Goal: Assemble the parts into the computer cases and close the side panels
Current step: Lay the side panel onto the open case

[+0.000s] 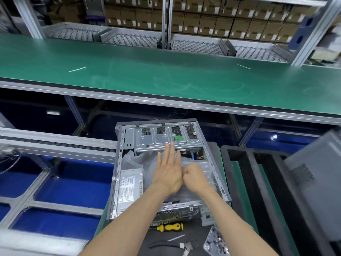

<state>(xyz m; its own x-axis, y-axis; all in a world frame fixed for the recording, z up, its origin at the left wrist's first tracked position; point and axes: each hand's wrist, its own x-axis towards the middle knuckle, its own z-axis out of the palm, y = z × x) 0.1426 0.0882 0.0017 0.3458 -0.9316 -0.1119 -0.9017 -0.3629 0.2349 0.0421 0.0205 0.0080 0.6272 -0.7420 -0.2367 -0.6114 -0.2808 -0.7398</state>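
The open computer case lies on the worktop, side opening up. Inside it, the power supply sits at left, the drive cage at the far end. A screwdriver lies nearer the person than the case. A slotted tray stands right of the case; the conveyor belt runs behind.

Inside the open computer case, the left hand lies flat with fingers straight on clear plastic wrapping; the right hand, curled, seems to grip that wrapping.
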